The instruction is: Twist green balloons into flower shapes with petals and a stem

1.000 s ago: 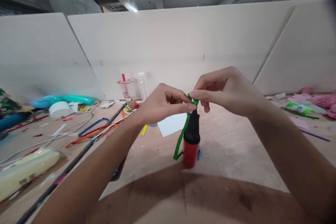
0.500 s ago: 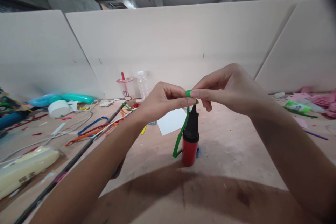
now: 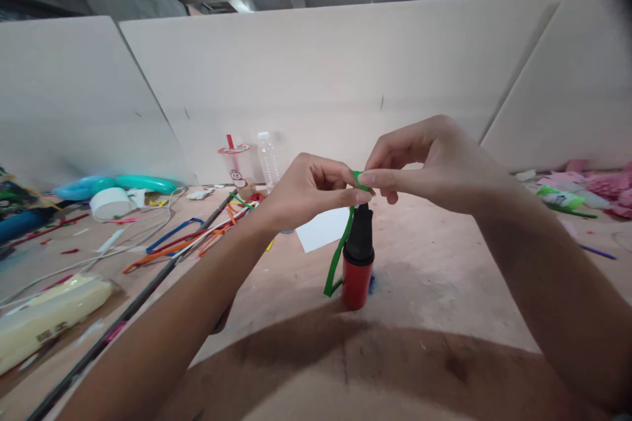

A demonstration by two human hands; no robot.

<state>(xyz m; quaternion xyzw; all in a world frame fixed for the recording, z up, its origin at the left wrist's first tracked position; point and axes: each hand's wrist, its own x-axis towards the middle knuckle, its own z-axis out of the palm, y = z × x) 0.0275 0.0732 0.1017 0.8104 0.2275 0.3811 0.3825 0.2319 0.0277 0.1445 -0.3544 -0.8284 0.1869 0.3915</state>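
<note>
A limp green modelling balloon (image 3: 337,266) is pinched between thumb and fingers of my left hand (image 3: 311,191). My right hand (image 3: 424,168) pinches the same balloon just to the right, thumb and forefinger closed on it. Its long tail hangs down in a bend at the left of a red balloon pump (image 3: 356,284) with a black top. The pump stands upright on the table below my fingers. Its nozzle tip is mostly hidden behind my left thumb, so I cannot tell whether the balloon's mouth is around it.
White paper (image 3: 323,229) lies behind the pump. Farther back stand a drink cup (image 3: 237,168) and a clear bottle (image 3: 268,161). Limp balloons (image 3: 187,242), a cable and a pale packet (image 3: 54,319) lie left; pink scraps (image 3: 609,191) lie right. A white partition (image 3: 316,79) stands behind.
My right fingers have risen slightly and shifted a little right along the balloon. My left hand stays nearly still, and the pump keeps its place.
</note>
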